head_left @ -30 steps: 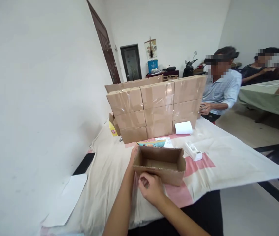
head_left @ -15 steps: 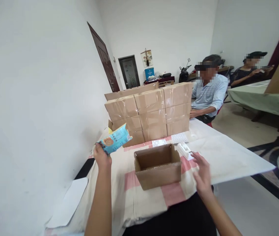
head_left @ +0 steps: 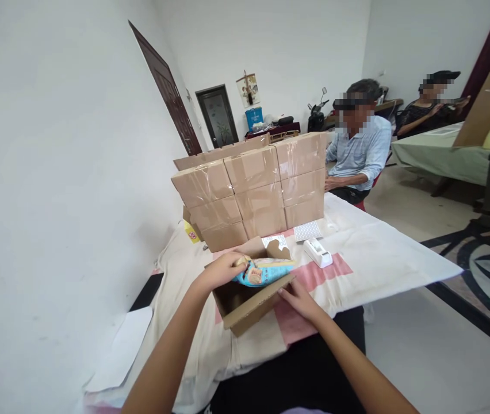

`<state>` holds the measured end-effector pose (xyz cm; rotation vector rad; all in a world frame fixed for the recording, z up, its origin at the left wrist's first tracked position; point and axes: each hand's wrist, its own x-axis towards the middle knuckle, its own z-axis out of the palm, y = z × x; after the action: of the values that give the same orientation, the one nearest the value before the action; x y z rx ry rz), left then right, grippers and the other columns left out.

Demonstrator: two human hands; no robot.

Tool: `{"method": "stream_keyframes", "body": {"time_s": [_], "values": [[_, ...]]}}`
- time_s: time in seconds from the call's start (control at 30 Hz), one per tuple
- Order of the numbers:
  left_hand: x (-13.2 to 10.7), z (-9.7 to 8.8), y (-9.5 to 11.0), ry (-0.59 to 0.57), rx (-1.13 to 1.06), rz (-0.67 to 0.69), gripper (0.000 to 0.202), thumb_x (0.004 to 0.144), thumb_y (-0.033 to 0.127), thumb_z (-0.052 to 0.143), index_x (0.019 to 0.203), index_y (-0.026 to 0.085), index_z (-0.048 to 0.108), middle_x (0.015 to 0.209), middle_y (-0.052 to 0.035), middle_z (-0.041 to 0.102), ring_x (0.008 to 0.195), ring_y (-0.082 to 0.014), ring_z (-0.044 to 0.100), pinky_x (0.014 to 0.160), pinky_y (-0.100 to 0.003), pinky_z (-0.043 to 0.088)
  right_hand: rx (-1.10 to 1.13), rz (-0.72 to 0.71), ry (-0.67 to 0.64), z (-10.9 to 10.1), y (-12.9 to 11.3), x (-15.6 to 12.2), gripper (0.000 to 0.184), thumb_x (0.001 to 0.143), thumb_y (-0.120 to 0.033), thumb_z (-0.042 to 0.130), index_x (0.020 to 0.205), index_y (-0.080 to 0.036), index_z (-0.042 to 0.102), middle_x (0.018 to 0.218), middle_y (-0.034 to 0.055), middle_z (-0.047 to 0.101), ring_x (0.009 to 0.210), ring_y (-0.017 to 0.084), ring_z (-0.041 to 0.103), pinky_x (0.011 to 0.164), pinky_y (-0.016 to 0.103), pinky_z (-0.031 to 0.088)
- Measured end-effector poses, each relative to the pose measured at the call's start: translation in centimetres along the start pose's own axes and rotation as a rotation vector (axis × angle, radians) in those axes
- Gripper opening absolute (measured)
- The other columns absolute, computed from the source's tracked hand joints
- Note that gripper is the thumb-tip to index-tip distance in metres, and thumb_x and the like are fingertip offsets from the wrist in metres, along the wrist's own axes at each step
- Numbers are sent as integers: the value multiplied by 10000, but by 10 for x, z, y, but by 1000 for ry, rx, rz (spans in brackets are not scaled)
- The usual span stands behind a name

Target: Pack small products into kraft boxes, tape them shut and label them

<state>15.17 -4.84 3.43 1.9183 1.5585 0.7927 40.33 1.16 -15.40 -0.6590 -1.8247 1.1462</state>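
A blue snack packet [head_left: 268, 273] with a food picture lies tilted at the mouth of an open cardboard box [head_left: 253, 311]. My left hand [head_left: 222, 269] reaches over the box's left side, its fingers closed on the packet's left end. At the box's near right corner, my right hand [head_left: 300, 300] grips the wall, thumb on the outer face. The box sits turned at an angle on the cloth, and its inside is partly hidden by the packet and my left hand.
Stacked taped cartons [head_left: 257, 195] rise behind the box. A white tape dispenser [head_left: 318, 253] and a printed sticker sheet [head_left: 307, 232] lie to the right. White paper [head_left: 119, 351] lies at left. One person [head_left: 368, 149] sits beyond the cartons, another [head_left: 421, 118] farther right.
My left hand has brought the packet from the left down into the box's mouth. My right hand has moved left onto the box, which is now turned and tilted.
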Motion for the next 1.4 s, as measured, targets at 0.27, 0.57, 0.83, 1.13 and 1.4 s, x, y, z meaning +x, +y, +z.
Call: {"method": "stream_keyframes", "body": {"time_s": [0.27, 0.57, 0.83, 1.13, 1.4], "values": [[-19, 2, -2, -2, 122, -61, 219, 583, 166, 749, 777, 265, 770, 770, -47, 747, 703, -254, 682, 683, -326, 510, 9, -16, 39, 5, 5, 4, 720, 937, -401, 665, 1587, -238, 402, 1586, 163, 498, 1402, 321, 557, 1180, 575, 442], [-102, 14, -62, 1061, -619, 261, 210, 885, 409, 650, 839, 204, 648, 665, -2, 624, 627, -182, 624, 643, -317, 534, 45, -271, 244, -8, -17, 6, 459, 1005, -536, 504, 1261, -246, 752, 1235, 141, 715, 1177, 308, 672, 1028, 514, 555], [-92, 56, -76, 472, -433, 109, 819, 903, 848, 316, 864, 185, 795, 874, -156, 762, 851, -318, 724, 821, -452, 582, 29, -430, 68, 11, -56, 24, 465, 1014, -579, 459, 1007, -267, 804, 1053, 106, 770, 1222, 324, 629, 1055, 546, 514], [-92, 56, -76, 775, 212, 0, 663, 931, 404, 641, 1546, 266, 437, 1622, -153, 415, 1508, -356, 382, 1191, -590, 384, 109, -63, 249, 22, -48, 22, 671, 996, -376, 543, 1620, -349, 298, 1656, 115, 363, 1464, 278, 480, 1175, 494, 465], [-104, 59, -72, 535, 297, -15, 625, 1014, 400, 504, 1609, 274, 362, 1542, -141, 543, 1426, -321, 524, 1174, -575, 415, 94, -198, 209, 18, -38, 23, 372, 971, -472, 605, 1275, -290, 721, 1442, 131, 605, 1386, 298, 566, 1163, 509, 483]]}}
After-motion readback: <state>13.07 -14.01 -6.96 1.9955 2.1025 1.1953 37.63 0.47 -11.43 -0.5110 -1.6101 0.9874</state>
